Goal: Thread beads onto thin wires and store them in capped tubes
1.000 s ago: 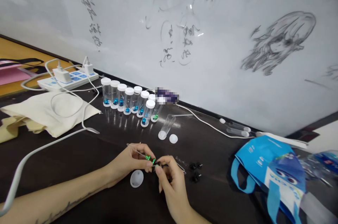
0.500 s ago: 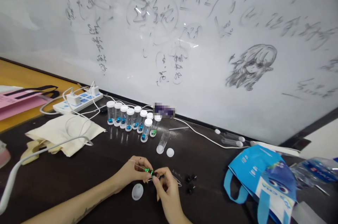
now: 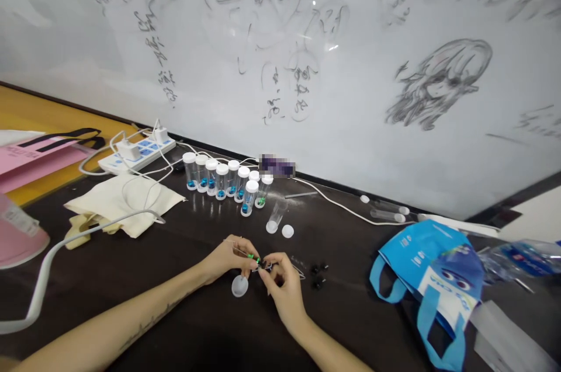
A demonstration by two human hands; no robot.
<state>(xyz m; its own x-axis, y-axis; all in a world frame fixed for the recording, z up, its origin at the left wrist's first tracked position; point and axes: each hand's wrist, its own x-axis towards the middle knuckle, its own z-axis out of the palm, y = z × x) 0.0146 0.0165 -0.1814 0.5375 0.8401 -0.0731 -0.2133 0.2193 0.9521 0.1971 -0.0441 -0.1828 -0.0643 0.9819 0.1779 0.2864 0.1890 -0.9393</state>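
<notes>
My left hand (image 3: 231,256) pinches thin whitish wires or cords that carry small green pieces (image 3: 253,257) near the fingertips. My right hand (image 3: 284,285) meets it fingertip to fingertip, closed on a small black piece (image 3: 263,264), partly covered by the fingers. A loop of white cord (image 3: 300,271) sticks out to the right, behind the right hand. Just below the left hand's fingers lies a small white round dish or cap (image 3: 239,286). To the right of my right hand are several small black pieces (image 3: 318,282) on the dark table.
Several clear tubes (image 3: 221,182) with white caps and blue or green contents stand at the back. An open tube (image 3: 275,217) lies beside a white cap (image 3: 287,231). A blue bag (image 3: 432,273) is on the right, a cream cloth pouch (image 3: 123,208) and power strip (image 3: 140,153) on the left.
The camera view has tilted down, so the table things sit higher in the picture. Both hands stay together at the green pieces, with only slight finger movement.
</notes>
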